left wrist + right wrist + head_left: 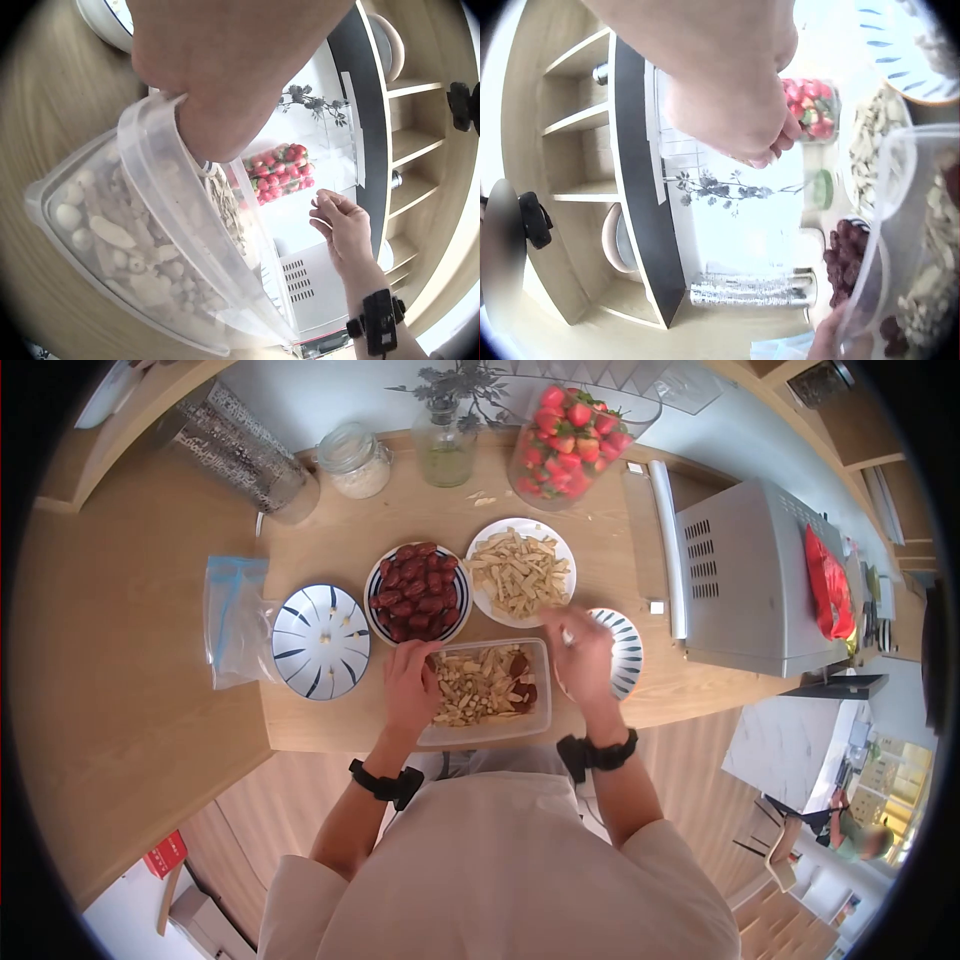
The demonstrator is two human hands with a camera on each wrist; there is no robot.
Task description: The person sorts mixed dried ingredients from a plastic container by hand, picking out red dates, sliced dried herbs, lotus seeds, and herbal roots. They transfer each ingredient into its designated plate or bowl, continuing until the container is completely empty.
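Note:
My left hand [408,682] grips the left rim of a clear plastic container [543,682], with fingers over the edge. Inside lie pale dried root slices [470,685], several red dates [522,688] at the right end, and round whitish pieces [69,217] seen through the wall. My right hand [585,655] is raised above a blue-striped plate [628,650] to the container's right, partly hiding it. Its fingertips pinch together on a small white piece, mostly hidden. Behind the container stand a bowl of red dates [415,592] and a white plate of root slices [520,572].
A blue-striped plate [320,645] with a few crumbs stands left, beside a clear zip bag [232,625]. Along the wall are a glass jar [355,465], a vase [445,452] and a tub of strawberries [570,445]. A grey microwave [750,585] stands right.

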